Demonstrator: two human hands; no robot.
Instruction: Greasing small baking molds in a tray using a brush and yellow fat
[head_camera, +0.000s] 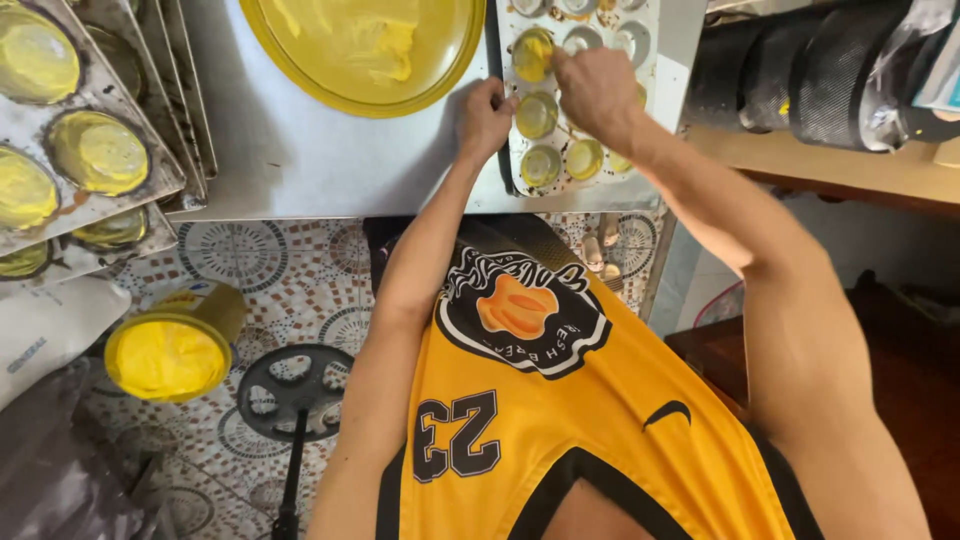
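Note:
A metal mould tray (650, 40) with round cups lies on a steel table (300, 150). Several cups hold yellow batter (537, 115); others look bare. My left hand (485, 118) grips the tray's left edge, fingers curled over it. My right hand (598, 90) rests over the middle of the tray, fingers bunched and pressed down at a filled cup (533, 52); whether it holds anything is hidden. A large yellow bowl (365, 45) with yellow batter sits just left of the tray.
Stacked metal trays (90, 150) with yellow-filled cups stand at the left. A yellow bucket (170, 350) and a black round stand (293, 385) sit on the patterned tile floor. Dark rolls (820, 70) lie on a wooden shelf at the right.

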